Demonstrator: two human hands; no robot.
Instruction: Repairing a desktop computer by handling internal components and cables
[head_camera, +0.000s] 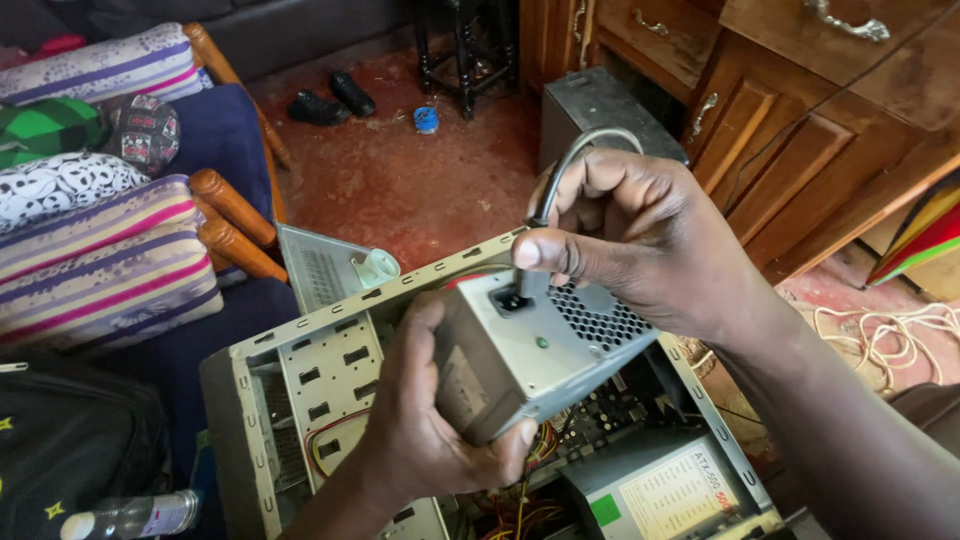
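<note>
Left hand: the left hand (425, 420) grasps a grey metal power supply box (530, 345) from below and behind, thumb curled under its lower corner, palm against its side.
Right hand: the right hand (640, 235) is clenched around the plug of a grey power cable (575, 160), thumb and fingers pinching it where it meets the socket on the box's rear face.
Power supply box: held tilted above the open computer case (300, 360), its rear face turned up toward the camera; a honeycomb vent grille (595, 315) sits beside the socket, and a small green dot shows lower on that face.
Cable: it arches up out of the right fist in a loop and runs back down behind the fingers; where its far end goes cannot be told.
Computer case: lies on its side with the panel off, its slotted metal frame facing up; coloured wires (535, 445) and a circuit board show inside beneath the held box.
Second power supply: a second unit with a pale label (675, 495) lies in the lower corner of the case, just below the held box.
Side panel: a grey metal panel (320, 265) leans just behind the case.
Left side: striped cushions (110, 270) on a wooden-armed chair, a black bag (70, 440) and a plastic bottle (130, 517) near the bottom edge.
Floor: red floor (400, 180) with a pair of black shoes (330, 100) well apart from the case.
Right side: a wooden cabinet (790, 130), a grey box (600, 110) standing against it, and a tangle of white cord (890, 335) on the floor.
</note>
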